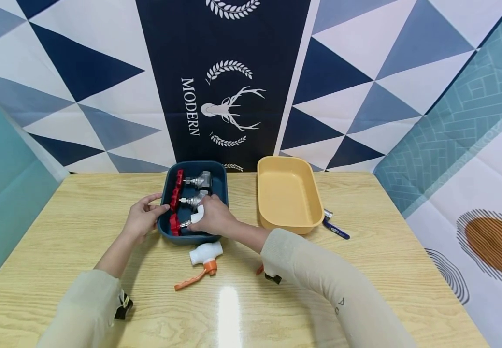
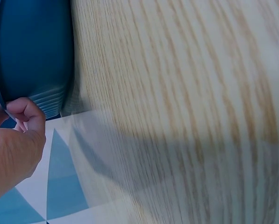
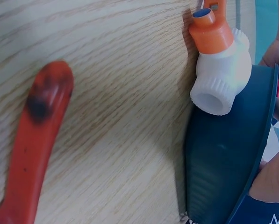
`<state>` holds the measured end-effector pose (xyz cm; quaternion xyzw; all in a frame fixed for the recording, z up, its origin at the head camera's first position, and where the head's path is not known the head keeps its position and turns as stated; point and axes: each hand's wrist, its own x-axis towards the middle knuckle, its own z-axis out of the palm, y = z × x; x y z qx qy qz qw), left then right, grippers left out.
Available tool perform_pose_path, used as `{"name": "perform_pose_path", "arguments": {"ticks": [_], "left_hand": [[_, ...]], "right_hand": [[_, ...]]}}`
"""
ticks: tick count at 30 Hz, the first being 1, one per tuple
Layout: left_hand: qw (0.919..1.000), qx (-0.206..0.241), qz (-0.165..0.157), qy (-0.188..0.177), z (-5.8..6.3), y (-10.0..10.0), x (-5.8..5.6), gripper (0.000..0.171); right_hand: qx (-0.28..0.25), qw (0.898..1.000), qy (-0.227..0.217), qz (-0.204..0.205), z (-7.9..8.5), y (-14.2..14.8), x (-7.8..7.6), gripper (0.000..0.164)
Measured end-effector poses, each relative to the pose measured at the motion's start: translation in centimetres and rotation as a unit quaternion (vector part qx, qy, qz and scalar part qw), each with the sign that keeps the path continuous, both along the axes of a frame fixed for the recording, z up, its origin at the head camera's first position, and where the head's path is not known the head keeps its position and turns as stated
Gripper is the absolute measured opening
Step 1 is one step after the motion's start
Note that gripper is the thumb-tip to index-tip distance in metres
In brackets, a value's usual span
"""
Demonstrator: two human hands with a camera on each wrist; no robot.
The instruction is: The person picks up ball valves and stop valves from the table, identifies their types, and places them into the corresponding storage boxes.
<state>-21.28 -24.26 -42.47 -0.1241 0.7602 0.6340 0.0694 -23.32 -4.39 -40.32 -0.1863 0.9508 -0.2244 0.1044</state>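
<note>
Dark blue plastic forms a round-cornered bin (image 1: pixel 196 240) on the wood-grain tabletop (image 1: pixel 103 193). Inside, a silvery metal valve with a red handwheel (image 1: pixel 200 180) lies toward twelve o'clock, a matching metal valve (image 1: pixel 194 199) at the centre, and a white-bodied valve with a red handwheel (image 1: pixel 197 214) toward six o'clock. The right hand (image 1: pixel 217 217) reaches in from four o'clock, its fingers nearly together, pinching the white body. At nine o'clock the left hand (image 1: pixel 143 218) grips the bin's rim between thumb and curled fingers. Just outside the bin, at six o'clock, lies a white plastic ball valve with an orange lever (image 1: pixel 206 252). At three o'clock stands a yellow plastic bin (image 1: pixel 285 191); at its four o'clock lies a metal valve with a blue lever (image 1: pixel 337 230). A red-orange handle (image 3: pixel 39 144) shows beneath the right forearm.
</note>
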Motion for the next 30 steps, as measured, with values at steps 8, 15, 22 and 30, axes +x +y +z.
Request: {"name": "perform_pose_path", "arguments": {"ticks": [8, 15, 22, 30], "left_hand": [[1.0, 0.0, -0.001, -0.001, 0.03, 0.0, 0.0, 0.057], [1.0, 0.005, -0.004, -0.001, -0.02, -0.08, -0.08, 0.058], [1.0, 0.005, -0.004, 0.003, -0.04, -0.06, -0.02, 0.057], [0.9999, 0.011, -0.002, 0.004, 0.03, -0.05, 0.03, 0.056]], "right_hand": [[0.008, 1.0, -0.007, -0.001, -0.14, -0.3, -0.14, 0.067], [0.022, 1.0, -0.01, 0.0, -0.08, -0.43, -0.06, 0.066], [0.048, 0.998, -0.029, -0.005, 0.23, -0.58, -0.03, 0.069], [0.084, 0.996, -0.043, 0.005, 0.32, -0.78, -0.24, 0.075]]}}
